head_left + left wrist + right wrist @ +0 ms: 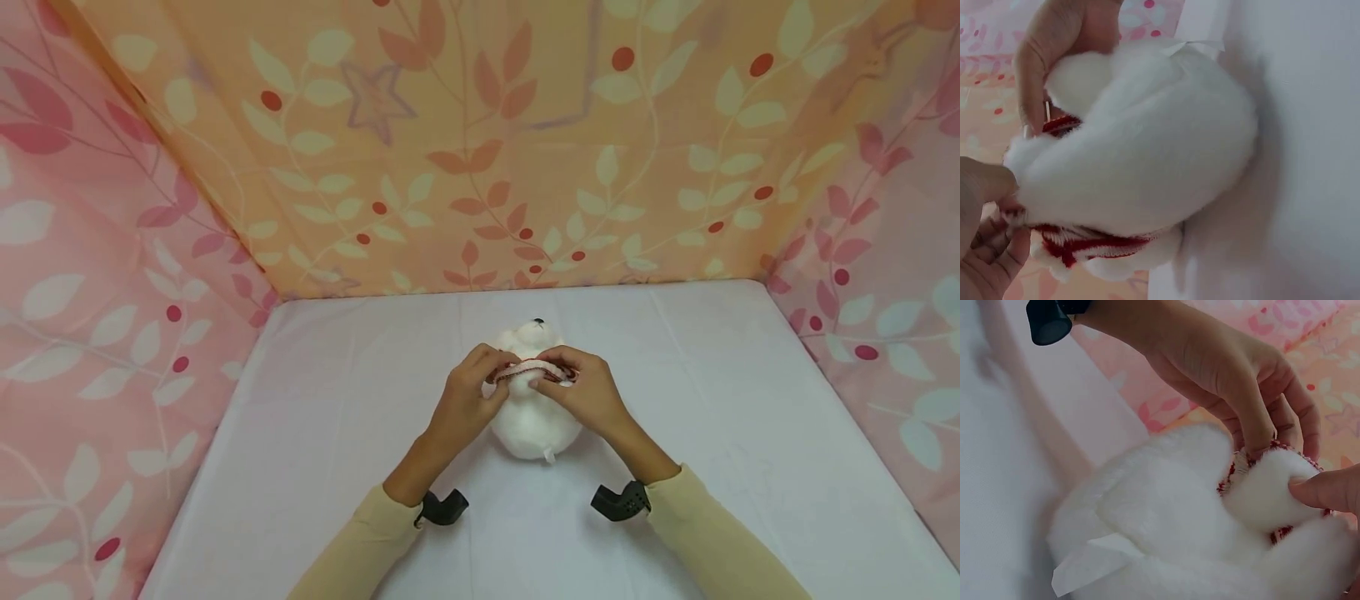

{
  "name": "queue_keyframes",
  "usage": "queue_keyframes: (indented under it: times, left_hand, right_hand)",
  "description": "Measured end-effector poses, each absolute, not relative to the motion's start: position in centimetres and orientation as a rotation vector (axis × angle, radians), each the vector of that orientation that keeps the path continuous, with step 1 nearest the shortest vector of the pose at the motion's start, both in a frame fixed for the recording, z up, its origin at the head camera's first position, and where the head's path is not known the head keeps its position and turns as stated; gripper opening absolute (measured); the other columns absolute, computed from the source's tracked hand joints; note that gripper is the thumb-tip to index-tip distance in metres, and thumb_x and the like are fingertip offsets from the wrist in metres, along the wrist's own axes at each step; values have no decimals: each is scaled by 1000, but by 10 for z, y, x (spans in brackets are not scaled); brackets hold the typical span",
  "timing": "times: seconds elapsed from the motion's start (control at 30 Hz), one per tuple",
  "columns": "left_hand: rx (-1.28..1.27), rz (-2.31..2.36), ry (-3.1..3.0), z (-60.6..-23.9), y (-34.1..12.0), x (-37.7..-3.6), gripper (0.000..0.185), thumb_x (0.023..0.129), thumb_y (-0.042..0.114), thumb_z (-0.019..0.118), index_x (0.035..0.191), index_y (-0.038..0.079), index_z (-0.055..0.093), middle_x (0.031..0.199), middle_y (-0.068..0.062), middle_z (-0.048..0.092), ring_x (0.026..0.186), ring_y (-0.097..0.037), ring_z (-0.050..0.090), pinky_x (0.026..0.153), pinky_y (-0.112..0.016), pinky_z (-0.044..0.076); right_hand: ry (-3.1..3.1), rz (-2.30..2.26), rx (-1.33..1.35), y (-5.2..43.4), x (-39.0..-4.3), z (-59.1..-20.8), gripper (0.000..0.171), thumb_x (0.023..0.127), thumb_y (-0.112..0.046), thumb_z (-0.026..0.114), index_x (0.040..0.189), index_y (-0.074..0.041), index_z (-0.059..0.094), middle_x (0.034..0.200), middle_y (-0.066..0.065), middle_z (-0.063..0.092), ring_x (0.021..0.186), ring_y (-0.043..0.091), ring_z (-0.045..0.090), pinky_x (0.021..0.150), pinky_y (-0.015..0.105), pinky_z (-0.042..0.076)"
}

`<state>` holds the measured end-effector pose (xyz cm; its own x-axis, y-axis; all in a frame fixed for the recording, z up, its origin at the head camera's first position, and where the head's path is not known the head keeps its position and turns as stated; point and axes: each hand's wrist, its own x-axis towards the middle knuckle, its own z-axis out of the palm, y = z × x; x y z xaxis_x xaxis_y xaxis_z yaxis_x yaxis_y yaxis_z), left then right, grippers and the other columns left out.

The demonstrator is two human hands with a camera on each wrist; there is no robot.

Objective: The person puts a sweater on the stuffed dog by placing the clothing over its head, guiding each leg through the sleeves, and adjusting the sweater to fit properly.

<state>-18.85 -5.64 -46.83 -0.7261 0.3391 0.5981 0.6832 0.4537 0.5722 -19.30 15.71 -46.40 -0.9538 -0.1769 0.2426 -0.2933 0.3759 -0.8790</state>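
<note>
Both sleeved forearms enter from the near edge of the white-clothed counter [750,433]. Left hand [465,400] and right hand [581,392] each pinch the red-and-white knitted band [534,371] around the fluffy white plush toy [534,425]. It lies mid-counter, open cloth on every side, patterned fabric walls [480,150] well apart.

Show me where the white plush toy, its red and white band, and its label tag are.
white plush toy [534,425]: head view, lower body.
red and white band [1094,245]: left wrist view, striped middle.
label tag [1088,565]: right wrist view, flat centre.
</note>
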Motion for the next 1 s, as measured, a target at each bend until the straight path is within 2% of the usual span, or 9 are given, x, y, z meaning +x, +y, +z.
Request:
queue_keyframes:
  times: [0.1, 0.27, 0.43, 0.57, 0.67, 0.8, 0.9, 1.0]
  left_hand:
    - [-781, -1081, -2357, -468, -56, -188, 37, 82, -14, 68, 111, 9, 66, 95, -2, 56, 79, -11, 53, 67, -22, 50]
    - [-692, -1106, -2366, -467, -55, -185, 26, 83, -11, 67, 104, 6, 68, 91, -2, 60, 78, -11, 57, 67, -24, 51]
    - [-769, -1276, -2273, -465, -51, -184, 22, 86, -11, 67, 98, 7, 73, 96, 1, 65, 85, -12, 60, 72, -29, 54]
    - [-822, -1234, -2221, -462, -45, -181, 18, 86, -6, 73, 85, 11, 74, 94, 2, 65, 89, -13, 58, 70, -28, 51]
    - [-876, -1160, -2186, -462, -41, -179, 20, 85, -4, 78, 74, 12, 74, 95, -1, 66, 89, -14, 57, 72, -24, 50]
    - [-975, -1059, -2129, -465, -40, -179, 29, 85, -7, 75, 64, 12, 70, 97, -4, 67, 87, -17, 58, 76, -24, 51]
    - [-979, -1061, -2123, -467, -43, -179, 30, 85, -13, 72, 67, 11, 70, 98, -4, 65, 88, -18, 58, 76, -25, 51]
    - [-925, -1121, -2176, -469, -46, -181, 21, 86, -13, 71, 84, 8, 72, 99, -2, 62, 87, -14, 57, 74, -23, 51]
  right_hand:
    - [-2503, 1652, 437, 158, -193, -463, 29, 80, -19, 88, 105, -14, 75, 98, -2, 73, 88, 17, 63, 74, 24, 51]
    - [-2502, 1625, 421, 156, -195, -464, 28, 79, -20, 89, 103, -15, 76, 93, -3, 72, 82, 16, 60, 70, 23, 49]
    - [-2489, 1592, 399, 156, -195, -463, 28, 78, -16, 89, 102, -12, 76, 90, 0, 73, 79, 16, 59, 67, 22, 48]
    - [-2480, 1571, 398, 153, -196, -461, 22, 78, -12, 88, 97, -11, 77, 87, 0, 73, 78, 16, 62, 66, 22, 50]
    - [-2480, 1541, 392, 151, -197, -459, 18, 78, -11, 88, 93, -12, 77, 82, -1, 72, 75, 16, 60, 63, 23, 49]
    - [-2491, 1503, 373, 151, -197, -459, 17, 76, -12, 90, 84, -12, 75, 77, -2, 72, 75, 15, 61, 66, 25, 50]
    - [-2505, 1477, 358, 152, -198, -459, 20, 74, -13, 92, 78, -12, 72, 74, -3, 70, 75, 15, 61, 69, 25, 50]
    - [-2518, 1475, 340, 153, -200, -459, 23, 73, -15, 93, 76, -12, 70, 73, -2, 68, 74, 16, 59, 67, 26, 48]
